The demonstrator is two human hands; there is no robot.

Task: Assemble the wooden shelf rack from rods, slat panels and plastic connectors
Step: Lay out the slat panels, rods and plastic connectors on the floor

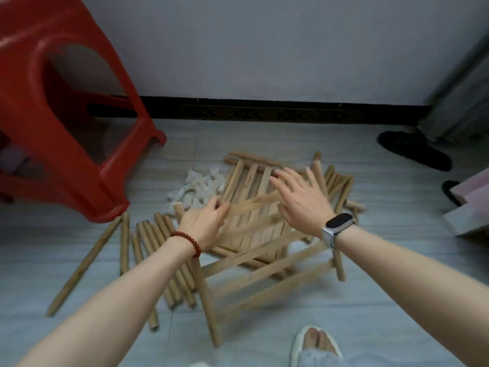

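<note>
left hand (203, 223) gripped the near-left edge of a blurred slat panel (254, 205), fingers curled round it; right hand (299, 200) hovered over the panel's right side, fingers spread and straight, holding nothing; contact with the panel unclear; more slat panels (254, 255) were stacked on the tiled floor (383, 274) below; rods (148, 242) lay to the left, more rods (336, 184) at the right; white plastic connectors (201, 186) were piled beyond, near a red stool (60, 123).
</note>
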